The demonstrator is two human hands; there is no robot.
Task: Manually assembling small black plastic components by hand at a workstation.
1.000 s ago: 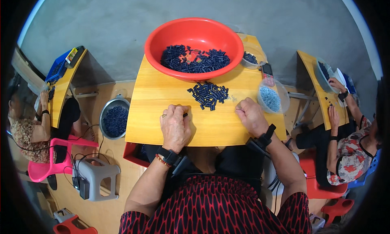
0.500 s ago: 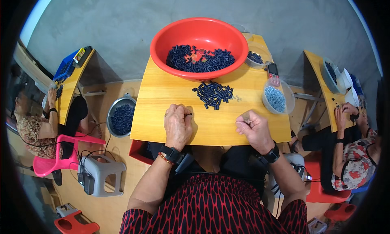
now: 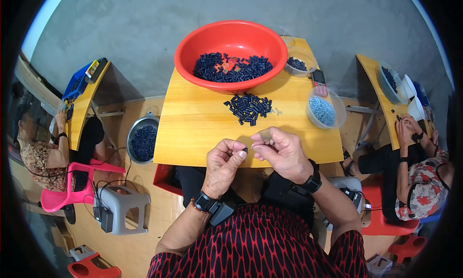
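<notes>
Over the near edge of the yellow table, my two hands meet fingertip to fingertip. My left hand pinches a small dark tubular piece, its end showing past the thumb. Close by on the right, my right hand is closed in a pinch at that end; anything between its fingertips is too small to name. Beyond them lies a loose pile of dark blue-black tubular pieces, with a few tiny silvery bits beside it. A clear tub of small silvery-blue parts stands to the right.
A big red basin partly filled with dark pieces takes up the table's far side. Right of it are another clear tub and a red phone. A metal bowl sits at lower left. People work at side tables on both sides.
My left hand has lifted off the table with the dark piece and turned inward. My right hand has moved left to meet it. The view has shifted slightly.
</notes>
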